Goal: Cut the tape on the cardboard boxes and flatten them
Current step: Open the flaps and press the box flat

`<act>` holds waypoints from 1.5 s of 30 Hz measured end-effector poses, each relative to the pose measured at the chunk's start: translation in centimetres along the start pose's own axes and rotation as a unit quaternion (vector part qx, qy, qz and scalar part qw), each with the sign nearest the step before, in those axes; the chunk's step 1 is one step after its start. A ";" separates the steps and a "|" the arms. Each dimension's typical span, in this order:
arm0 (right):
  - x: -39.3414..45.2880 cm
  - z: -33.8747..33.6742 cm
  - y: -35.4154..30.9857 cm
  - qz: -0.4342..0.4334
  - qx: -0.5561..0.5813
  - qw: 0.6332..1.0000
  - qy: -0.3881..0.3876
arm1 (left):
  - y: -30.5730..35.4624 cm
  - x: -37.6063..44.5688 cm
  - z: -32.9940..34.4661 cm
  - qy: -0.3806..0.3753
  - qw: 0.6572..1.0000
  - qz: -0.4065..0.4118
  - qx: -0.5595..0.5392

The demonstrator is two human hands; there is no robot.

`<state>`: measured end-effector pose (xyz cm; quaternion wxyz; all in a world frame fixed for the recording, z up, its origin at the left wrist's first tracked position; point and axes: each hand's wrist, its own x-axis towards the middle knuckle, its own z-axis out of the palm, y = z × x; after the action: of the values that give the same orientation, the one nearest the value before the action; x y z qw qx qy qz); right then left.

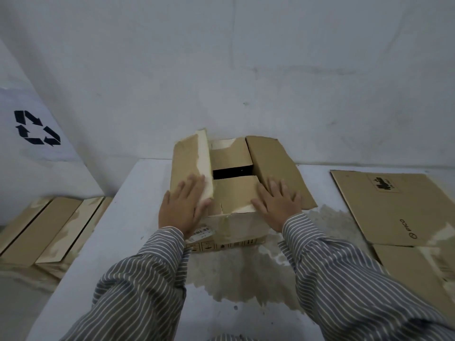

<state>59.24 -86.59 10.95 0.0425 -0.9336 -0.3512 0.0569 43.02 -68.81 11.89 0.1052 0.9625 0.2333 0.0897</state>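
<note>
A brown cardboard box (231, 190) with its top flaps opened stands on the white table top (138, 217), near the far edge and close to the pale grey wall (221, 70). Through the gap between the two inner flaps a dark opening into the box is visible. The left hand (183, 207) lies flat on the left outer flap, with the fingers stretched out and a little spread; it holds nothing, it only presses on the cardboard. The right hand (277, 201) lies in the same way on the right outer flap, palm down, fingers open and spread, and it also grips nothing. Both arms wear grey sleeves with thin white stripes (344, 279). A printed label (203, 231) is on the near side of the box, partly hidden under the left wrist. On the right part of the table lies a flattened brown cardboard sheet (398, 207) with black printing. At the left, lower than the table, more flattened brown cardboard pieces (46, 227) lie together. Above them is a white surface with a black recycling symbol (37, 127).
</note>
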 end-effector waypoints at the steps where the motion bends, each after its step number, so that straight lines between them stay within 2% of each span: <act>1: 0.0 0.2 0.1 -0.002 0.007 1.000 -0.002 | -0.4 0.1 -0.5 0.049 0.997 -0.010 -0.051; 3: 0.0 0.3 0.2 -0.003 0.008 1.000 0.000 | -1.2 0.1 -1.5 0.170 0.977 -0.016 -0.124; 5: 0.2 0.1 0.0 0.006 0.003 1.000 0.004 | -2.2 -0.1 -2.3 0.278 0.954 -0.014 -0.110; 7: 0.4 -0.5 -0.6 0.023 -0.007 1.000 0.019 | -3.2 -0.5 -2.9 0.366 0.930 -0.031 -0.003; 10: 0.9 -1.7 -2.3 0.014 -0.052 0.997 0.053 | -3.9 -1.0 -4.1 0.393 0.898 -0.012 0.200; 12: 1.5 -2.4 -3.8 -0.029 -0.077 0.994 0.067 | -3.9 -1.3 -4.5 0.346 0.892 0.021 0.290; 14: 2.6 -2.9 -5.1 -0.067 -0.071 0.994 0.052 | -4.0 -1.5 -4.3 0.269 0.911 -0.011 0.312; 16: 3.7 -2.9 -6.2 -0.095 -0.065 0.993 0.027 | -4.5 -1.9 -3.8 0.178 0.932 -0.095 0.300; 18: 4.7 -2.7 -7.2 -0.115 -0.075 0.990 0.002 | -5.3 -2.3 -3.4 0.070 0.938 -0.172 0.292; 21: 5.9 -2.6 -8.4 -0.113 -0.075 0.990 -0.049 | -5.9 -2.6 -2.7 -0.039 0.943 -0.203 0.262; 24: 6.5 -2.7 -8.9 -0.092 -0.076 0.989 -0.084 | -6.4 -2.2 -1.9 -0.113 0.959 -0.208 0.157; 26: 6.3 -2.8 -8.7 -0.091 -0.088 0.987 -0.096 | -6.9 -1.5 -1.3 -0.125 0.966 -0.201 0.104; 28: 6.1 -3.1 -8.5 -0.098 -0.097 0.987 -0.089 | -7.4 -0.8 -1.0 -0.107 0.974 -0.192 0.059; 30: 5.5 -4.1 -8.5 -0.094 -0.075 0.991 -0.057 | -7.6 -0.2 -1.0 -0.079 0.976 -0.201 -0.027; 33: 2.8 -7.3 -8.4 -0.105 -0.022 0.994 0.024 | -7.9 0.6 -1.3 -0.049 0.962 -0.232 -0.137; 35: -0.3 -10.8 -7.8 -0.150 0.011 0.988 0.036 | -8.3 1.1 -1.3 -0.077 0.969 -0.209 -0.109; 37: -3.0 -14.2 -6.7 -0.203 0.077 0.975 -0.036 | -8.5 0.9 -1.0 -0.137 0.977 -0.157 -0.048; 39: -4.0 -16.5 -5.6 -0.234 0.166 0.951 -0.112 | -8.2 0.5 -1.4 -0.177 0.971 -0.147 -0.057; 40: -3.6 -17.1 -5.2 -0.231 0.200 0.945 -0.120 | -8.0 0.3 -1.6 -0.187 0.971 -0.139 -0.055; 43: -0.1 -16.7 -5.6 -0.195 0.216 0.955 -0.061 | -7.9 0.0 -1.7 -0.219 0.972 -0.081 0.019; 45: 3.5 -14.5 -6.0 -0.178 0.181 0.967 -0.027 | -8.0 0.3 -1.7 -0.225 0.972 -0.065 0.035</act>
<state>59.91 -80.32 25.70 0.2111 -0.8308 -0.4967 0.1359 39.45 -61.47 11.60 0.1262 0.9441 0.2684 -0.1441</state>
